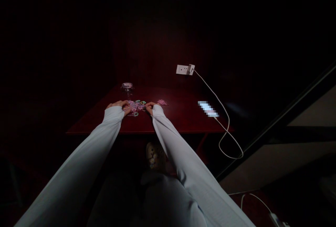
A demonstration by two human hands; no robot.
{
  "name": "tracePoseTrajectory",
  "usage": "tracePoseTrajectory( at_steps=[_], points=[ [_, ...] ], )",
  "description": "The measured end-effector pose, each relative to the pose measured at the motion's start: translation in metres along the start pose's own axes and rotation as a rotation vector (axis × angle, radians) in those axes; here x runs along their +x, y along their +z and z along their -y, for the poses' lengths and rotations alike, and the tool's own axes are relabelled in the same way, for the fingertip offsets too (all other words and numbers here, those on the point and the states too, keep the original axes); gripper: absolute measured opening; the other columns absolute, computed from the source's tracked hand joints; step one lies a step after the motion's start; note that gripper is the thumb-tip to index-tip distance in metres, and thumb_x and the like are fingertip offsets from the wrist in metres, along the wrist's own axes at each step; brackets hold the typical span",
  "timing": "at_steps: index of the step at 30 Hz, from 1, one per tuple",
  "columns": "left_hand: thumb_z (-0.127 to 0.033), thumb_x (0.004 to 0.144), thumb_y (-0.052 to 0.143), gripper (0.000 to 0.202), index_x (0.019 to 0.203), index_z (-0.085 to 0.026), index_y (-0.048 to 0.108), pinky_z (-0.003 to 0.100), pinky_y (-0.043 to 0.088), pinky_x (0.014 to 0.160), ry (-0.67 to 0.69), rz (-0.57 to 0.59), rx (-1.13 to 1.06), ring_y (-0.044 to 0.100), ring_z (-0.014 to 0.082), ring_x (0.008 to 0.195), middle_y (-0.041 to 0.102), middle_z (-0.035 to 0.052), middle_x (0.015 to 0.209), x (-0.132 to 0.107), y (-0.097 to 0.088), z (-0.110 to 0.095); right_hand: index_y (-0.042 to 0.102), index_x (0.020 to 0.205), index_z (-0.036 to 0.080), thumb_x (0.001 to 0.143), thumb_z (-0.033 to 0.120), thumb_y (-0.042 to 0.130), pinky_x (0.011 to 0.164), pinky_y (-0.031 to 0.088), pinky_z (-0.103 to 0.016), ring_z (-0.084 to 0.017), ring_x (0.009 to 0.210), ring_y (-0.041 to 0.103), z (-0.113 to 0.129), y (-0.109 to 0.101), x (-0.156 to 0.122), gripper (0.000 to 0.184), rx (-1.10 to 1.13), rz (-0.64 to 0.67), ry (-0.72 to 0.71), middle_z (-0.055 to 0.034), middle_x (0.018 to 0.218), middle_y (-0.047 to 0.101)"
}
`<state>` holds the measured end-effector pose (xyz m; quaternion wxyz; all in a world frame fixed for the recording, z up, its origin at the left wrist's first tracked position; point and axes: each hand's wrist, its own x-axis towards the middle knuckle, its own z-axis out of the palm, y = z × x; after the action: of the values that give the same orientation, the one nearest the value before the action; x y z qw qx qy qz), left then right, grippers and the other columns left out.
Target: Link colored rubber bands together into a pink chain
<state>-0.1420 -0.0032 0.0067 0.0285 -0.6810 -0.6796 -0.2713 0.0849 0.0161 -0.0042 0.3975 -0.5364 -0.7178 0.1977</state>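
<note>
A loose pile of small elastic hair ties (pixel 136 106), mostly pink and lilac with a few green and yellow ones, lies on the dark red table (pixel 181 122). My left hand (pixel 118 105) rests at the pile's left edge, its fingers and thumb curved and apart against the ties. On the other side, my right hand (pixel 150 108) has its fingers bent together close to the pile; what they pinch, if anything, is too small to make out. A separate bunch of pink hair ties (pixel 162 102) sits just beyond my right hand.
A clear round container (pixel 127 86) stands at the table's back left. At right lies a phone (pixel 208 108) with a lit screen. Its white cable (pixel 229 116) loops over the table edge up to a wall socket (pixel 181 69). A power strip (pixel 275 219) shows at bottom right.
</note>
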Motion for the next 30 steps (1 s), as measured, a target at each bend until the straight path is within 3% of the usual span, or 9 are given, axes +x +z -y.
tracePoseTrajectory(
  at_steps=[5,8,11,14,17,20,25,30],
  points=[
    [-0.036,0.081,0.073,0.018,0.095,-0.025,0.079,0.030,0.059,0.086,-0.144,-0.079,-0.351,0.078,0.0240,0.091,0.084,0.0043,0.096,0.004,0.004,0.008,0.080,0.092,0.024,0.094,0.027,0.065,0.090,0.052,-0.027,-0.018,0.087,0.062,0.004,-0.001,0.000,0.016,0.037,0.034,0.042,0.0029,0.073,0.066],
    [-0.035,0.079,0.070,0.019,0.091,-0.021,0.076,0.031,0.061,0.083,-0.192,-0.160,-0.542,0.075,0.0207,0.078,0.080,0.0051,0.084,0.004,0.006,0.012,0.081,0.091,0.024,0.093,0.027,0.064,0.089,0.053,-0.028,-0.018,0.086,0.062,0.005,-0.001,0.000,0.017,0.048,0.032,0.040,0.0028,0.070,0.065],
    [-0.035,0.079,0.065,0.017,0.087,-0.022,0.073,0.033,0.062,0.086,-0.218,-0.183,-0.618,0.075,0.0208,0.078,0.079,0.0049,0.081,0.004,0.005,0.012,0.081,0.091,0.025,0.093,0.028,0.063,0.087,0.054,-0.027,-0.018,0.083,0.063,0.004,0.000,-0.001,0.018,0.056,0.034,0.024,0.0033,0.069,0.065],
    [-0.035,0.083,0.065,0.013,0.084,-0.024,0.072,0.039,0.059,0.104,-0.204,-0.184,-0.566,0.078,0.0228,0.086,0.080,0.0028,0.080,0.003,0.001,0.011,0.080,0.091,0.025,0.094,0.031,0.064,0.085,0.054,-0.026,-0.018,0.082,0.063,0.003,0.000,-0.001,0.018,0.061,0.027,0.021,0.0032,0.070,0.066],
    [-0.036,0.086,0.068,0.013,0.087,-0.025,0.076,0.048,0.053,0.114,-0.227,-0.164,-0.416,0.078,0.0304,0.104,0.084,0.0064,0.092,0.001,-0.002,0.011,0.080,0.091,0.025,0.094,0.030,0.064,0.084,0.053,-0.025,-0.017,0.082,0.063,0.002,0.001,-0.002,0.017,0.058,0.019,0.035,0.0036,0.071,0.066],
    [-0.037,0.088,0.071,0.015,0.089,-0.025,0.079,0.057,0.048,0.115,-0.243,-0.178,-0.270,0.071,0.0389,0.122,0.085,0.0102,0.114,-0.001,-0.004,0.011,0.080,0.093,0.025,0.094,0.028,0.064,0.084,0.053,-0.025,-0.017,0.081,0.063,0.001,0.002,-0.002,0.016,0.052,0.026,0.040,0.0038,0.072,0.066],
    [-0.033,0.094,0.064,0.020,0.091,-0.022,0.080,0.058,0.043,0.113,-0.242,-0.218,-0.206,0.066,0.0396,0.127,0.081,0.0119,0.131,-0.008,-0.005,0.007,0.081,0.094,0.025,0.096,0.031,0.065,0.080,0.051,-0.025,-0.017,0.081,0.061,-0.004,0.004,0.000,0.017,0.047,0.029,0.039,0.0035,0.072,0.066],
    [-0.030,0.099,0.058,0.032,0.122,-0.017,0.076,0.060,0.036,0.112,-0.251,-0.205,-0.107,0.060,0.0406,0.131,0.076,0.0150,0.138,-0.016,-0.014,-0.003,0.082,0.100,0.024,0.096,0.031,0.065,0.073,0.048,-0.024,-0.015,0.073,0.057,-0.006,0.006,0.000,0.019,0.071,0.055,0.046,0.0046,0.072,0.062]
  ],
)
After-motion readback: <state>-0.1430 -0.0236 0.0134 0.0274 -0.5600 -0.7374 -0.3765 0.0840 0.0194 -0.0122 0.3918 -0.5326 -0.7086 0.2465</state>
